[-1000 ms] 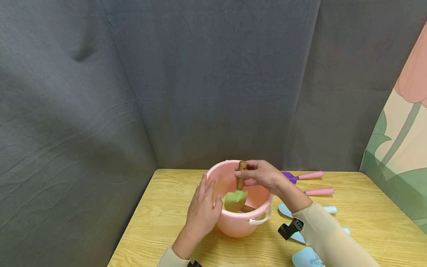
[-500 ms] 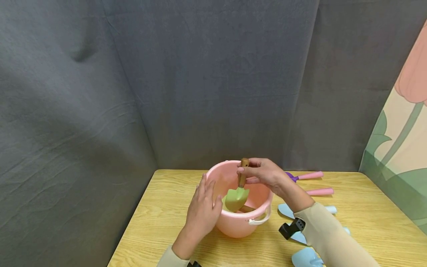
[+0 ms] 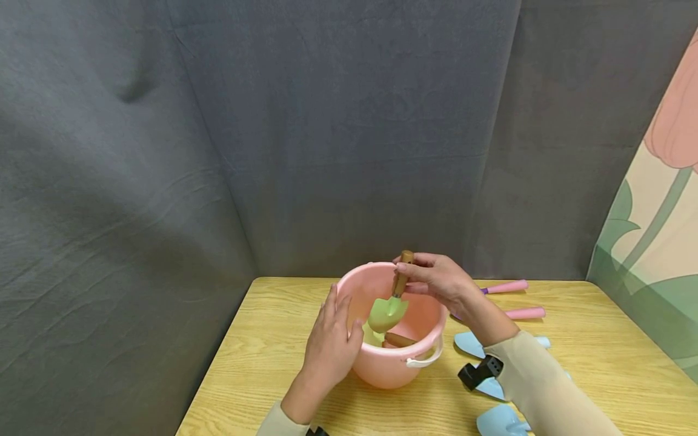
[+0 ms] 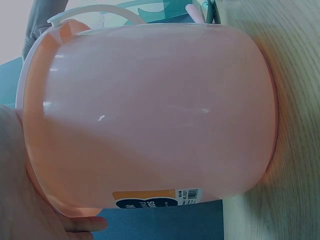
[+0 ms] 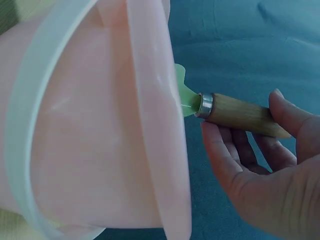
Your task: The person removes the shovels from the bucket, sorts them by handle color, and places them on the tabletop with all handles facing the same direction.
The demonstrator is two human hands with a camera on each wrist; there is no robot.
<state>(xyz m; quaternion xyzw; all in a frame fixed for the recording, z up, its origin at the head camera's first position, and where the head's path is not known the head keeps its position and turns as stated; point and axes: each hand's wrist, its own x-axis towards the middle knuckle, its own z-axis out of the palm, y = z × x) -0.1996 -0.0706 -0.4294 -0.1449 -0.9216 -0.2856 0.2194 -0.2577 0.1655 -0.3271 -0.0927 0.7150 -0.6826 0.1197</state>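
Note:
A pink bucket with a white handle stands upright on the table. My left hand rests on its left rim, fingers fairly straight. Above the bucket's opening, my right hand pinches the wooden handle of a small hand trowel. The green blade points down into the bucket; in the right wrist view the trowel's handle lies between thumb and fingers, outside the rim. Inside the bucket lie another wooden handle and something light green, partly hidden.
Right of the bucket lie pink-handled tools with purple parts, partly behind my right arm. Nearer are light-blue trowels and a light-blue scoop-like tool. Grey cloth hangs behind the wooden table.
My right hand has moved up and slightly right, lifting the trowel and tilting it, so more of the bucket's inside shows. My left hand and the bucket have stayed put.

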